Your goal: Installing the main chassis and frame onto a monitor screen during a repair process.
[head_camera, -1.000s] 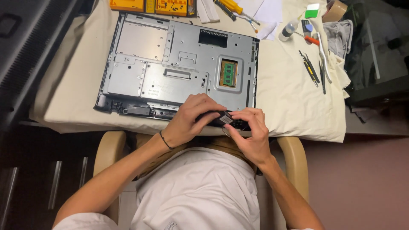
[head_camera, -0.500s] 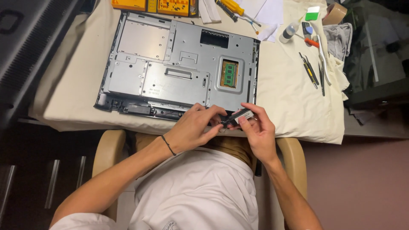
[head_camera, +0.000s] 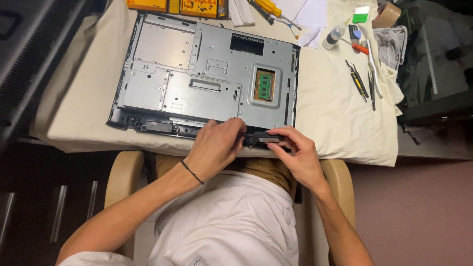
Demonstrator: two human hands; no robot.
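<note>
A table [head_camera: 340,123] wore a cream cloth, and a big grey metal chassis [head_camera: 197,79] lay flat on it with its back open. A small green memory card [head_camera: 264,84] sat in a slot near the chassis's right side. Yellow-handled screwdrivers [head_camera: 270,8], a little bottle [head_camera: 333,35], thin dark tools [head_camera: 358,80] and a roll of tape [head_camera: 386,15] lay by the far and right edges. The person sat in a tan chair [head_camera: 123,172] close to the table, with a dark floor on the left.

The left hand [head_camera: 215,145] was curled, fingers pressing down on the chassis's near edge. The right hand [head_camera: 298,150] pinched a small black part [head_camera: 263,139] at that same edge, just beside the left hand.

Half a second before, the black part was lifted and tilted between the fingertips. Now it lay lower and flatter against the chassis edge, and both hands had come down closer to it.
</note>
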